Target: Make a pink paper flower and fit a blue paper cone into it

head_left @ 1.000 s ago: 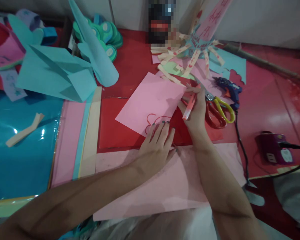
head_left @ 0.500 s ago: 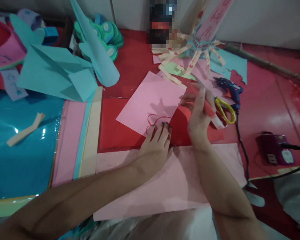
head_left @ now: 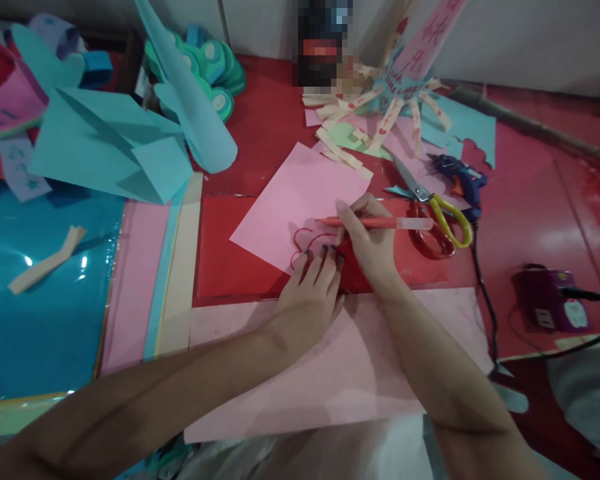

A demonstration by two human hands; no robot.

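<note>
A pink sheet (head_left: 285, 193) lies at an angle over a red rectangular piece (head_left: 230, 267), with curved red lines (head_left: 303, 235) drawn near its lower edge. My left hand (head_left: 313, 283) rests flat on the sheet's lower corner, fingers spread a little, holding nothing. My right hand (head_left: 370, 243) grips a red marker (head_left: 380, 223) whose tip points left, at or just over the sheet above the lines. Just right of the marker lie scissors (head_left: 423, 195) with yellow and red handles.
A glue gun (head_left: 460, 180) with a black cable, a purple box (head_left: 555, 300) and a stick (head_left: 530, 123) lie on the right. Blue folded paper (head_left: 105, 147) and a blue cone (head_left: 195, 113) stand left. A pink cone (head_left: 425, 47) with paper strips is behind.
My right hand has moved left and down over the sheet, bringing the marker tip to the drawn lines. The scissors are now uncovered. My left hand stays in place.
</note>
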